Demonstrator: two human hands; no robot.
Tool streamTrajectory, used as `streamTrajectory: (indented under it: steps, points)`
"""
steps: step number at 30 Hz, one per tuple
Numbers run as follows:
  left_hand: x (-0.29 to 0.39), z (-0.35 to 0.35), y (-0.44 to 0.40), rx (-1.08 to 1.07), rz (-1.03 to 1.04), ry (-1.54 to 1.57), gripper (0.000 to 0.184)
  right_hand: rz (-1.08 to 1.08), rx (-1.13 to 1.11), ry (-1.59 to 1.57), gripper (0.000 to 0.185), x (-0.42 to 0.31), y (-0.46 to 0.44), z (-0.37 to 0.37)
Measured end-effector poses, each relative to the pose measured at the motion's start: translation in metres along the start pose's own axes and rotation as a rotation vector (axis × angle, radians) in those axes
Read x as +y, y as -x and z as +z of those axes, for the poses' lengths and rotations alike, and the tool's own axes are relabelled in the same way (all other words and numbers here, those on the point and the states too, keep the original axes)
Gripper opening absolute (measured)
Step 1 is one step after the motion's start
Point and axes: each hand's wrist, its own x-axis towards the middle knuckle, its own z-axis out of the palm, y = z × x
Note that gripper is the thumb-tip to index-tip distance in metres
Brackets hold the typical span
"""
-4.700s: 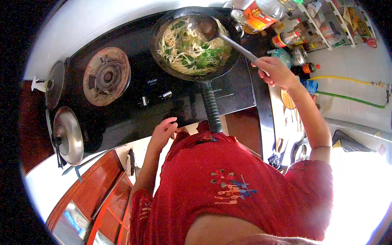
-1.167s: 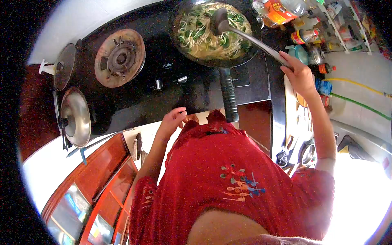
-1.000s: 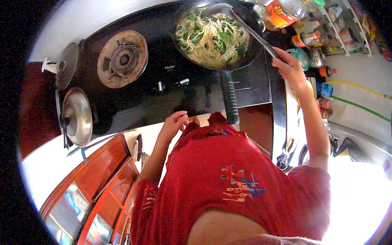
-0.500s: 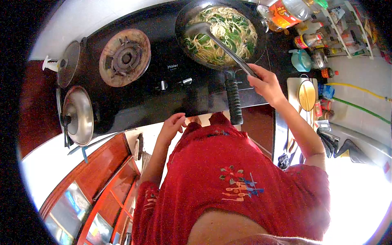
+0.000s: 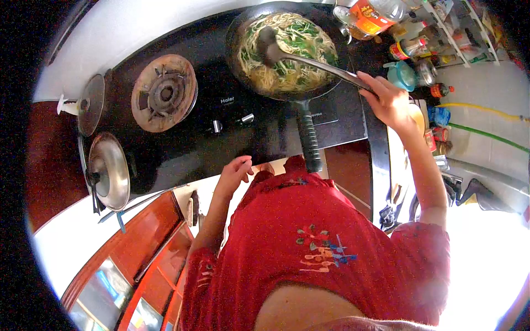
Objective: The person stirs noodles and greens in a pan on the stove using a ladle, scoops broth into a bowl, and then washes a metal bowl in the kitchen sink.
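Observation:
My right hand (image 5: 388, 102) is closed round the handle end of a long metal ladle (image 5: 320, 64). The ladle's bowl lies over the left part of the noodles and green leaves (image 5: 301, 41) in a dark wok (image 5: 234, 60). The wok sits on the right side of the black stove, its black ribbed handle (image 5: 309, 138) pointing toward my body with no hand on it. My left hand (image 5: 236, 171) hangs at the stove's front edge, left of that handle, fingers loosely curled and apart, holding nothing.
Left of the wok is a bare burner (image 5: 164, 94). Two lids (image 5: 110, 171) stand at the stove's left end. At the right are a large bottle with an orange label (image 5: 371, 16), a teal container (image 5: 402, 75), sauce bottles, a rack and yellow and green hoses (image 5: 486, 132).
Over the last second the ladle has swept about the wok and its bowl now dips into the noodles at the left. My right hand moved up and right since half a second ago.

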Motion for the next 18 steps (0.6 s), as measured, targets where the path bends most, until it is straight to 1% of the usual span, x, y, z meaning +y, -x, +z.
streamTrajectory:
  steps: [4,6,7,10,11,14,15,16,18]
  points:
    - [-0.007,0.004,0.000,-0.022,0.006,0.010,0.035,-0.019,0.043,-0.118,0.036,-0.004,-0.033,0.028]
    - [-0.004,0.006,0.001,-0.026,0.021,0.012,0.035,-0.039,0.065,-0.058,0.035,-0.001,-0.050,0.043]
    - [-0.003,0.007,0.002,-0.029,0.025,0.043,0.035,-0.007,0.054,-0.047,0.034,0.001,-0.055,0.050]
    - [-0.005,0.008,0.000,-0.029,0.064,0.039,0.035,0.025,0.134,-0.023,0.032,0.021,-0.062,0.062]
    - [-0.006,0.010,0.000,-0.035,0.078,0.035,0.035,0.093,0.126,0.025,0.032,0.029,-0.060,0.065]
    - [-0.005,0.015,-0.004,-0.050,0.103,0.014,0.034,0.223,0.178,-0.030,0.029,0.052,-0.047,0.067]
    - [-0.003,0.017,-0.006,-0.055,0.096,-0.004,0.034,0.345,0.103,-0.069,0.028,0.051,-0.040,0.059]
    - [0.000,0.020,-0.007,-0.062,0.087,-0.022,0.034,0.409,0.071,-0.058,0.029,0.052,-0.032,0.056]
    - [0.004,0.025,-0.014,-0.091,0.032,-0.159,0.039,0.535,0.000,-0.035,0.031,0.054,-0.014,0.052]
